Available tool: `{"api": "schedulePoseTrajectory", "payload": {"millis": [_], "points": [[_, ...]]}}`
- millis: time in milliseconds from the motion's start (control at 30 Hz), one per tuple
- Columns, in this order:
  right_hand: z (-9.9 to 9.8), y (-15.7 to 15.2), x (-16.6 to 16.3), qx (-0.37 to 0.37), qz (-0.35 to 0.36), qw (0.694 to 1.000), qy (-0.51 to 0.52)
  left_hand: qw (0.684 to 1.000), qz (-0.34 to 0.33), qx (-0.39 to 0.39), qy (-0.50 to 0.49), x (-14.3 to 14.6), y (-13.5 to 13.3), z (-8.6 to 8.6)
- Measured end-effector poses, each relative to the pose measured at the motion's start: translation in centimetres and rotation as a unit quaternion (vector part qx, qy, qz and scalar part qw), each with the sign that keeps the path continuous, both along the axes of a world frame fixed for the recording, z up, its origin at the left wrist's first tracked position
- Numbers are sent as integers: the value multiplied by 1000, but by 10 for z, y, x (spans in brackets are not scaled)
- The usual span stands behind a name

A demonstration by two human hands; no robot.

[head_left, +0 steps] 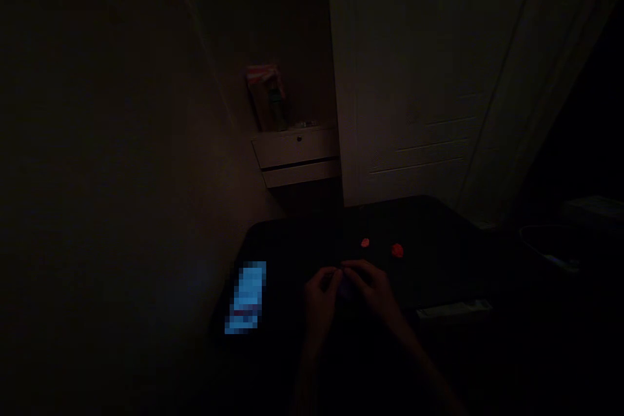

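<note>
We're holding our left hand (pixel 322 296) and right hand (pixel 374 289) fingertip to fingertip, just right of the glowing phone (pixel 247 297). It's too dark to tell whether they're pinching anything. Two small red pieces (pixel 398 250) are lying farther right, beyond the fingers.

Over the black flat table (pixel 439 260), left hand (pixel 322 296) and right hand (pixel 373 289) meet; anything between them lost in shadow. Glowing blue rectangular screen (pixel 247 298) at table's left edge: blurred to blocks. Two small red bits (pixel 397 250): unidentifiable.

Lit phone (pixel 246 298) left, red bits (pixel 397 250) ahead, pale strip (pixel 453 309) right; dark tabletop (pixel 439 227) between them probably passable
</note>
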State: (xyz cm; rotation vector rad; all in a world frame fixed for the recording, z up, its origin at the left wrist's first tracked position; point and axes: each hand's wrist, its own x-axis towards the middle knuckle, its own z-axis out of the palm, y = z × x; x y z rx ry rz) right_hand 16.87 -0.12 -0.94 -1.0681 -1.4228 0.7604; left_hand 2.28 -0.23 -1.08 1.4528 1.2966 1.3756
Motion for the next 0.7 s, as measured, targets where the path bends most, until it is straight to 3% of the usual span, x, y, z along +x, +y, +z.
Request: {"api": "schedulePoseTrajectory", "payload": {"millis": [267, 433, 700], "points": [[-2, 2, -1, -34, -2, 999, 10, 995, 17, 21, 100, -1, -4, 5], [-1, 1, -1, -41, -2, 999, 12, 996, 8, 26, 81, 0, -5, 6], [-2, 4, 1, 33, -9, 999, 5, 998, -19, 7, 55, 2, -4, 6]]}}
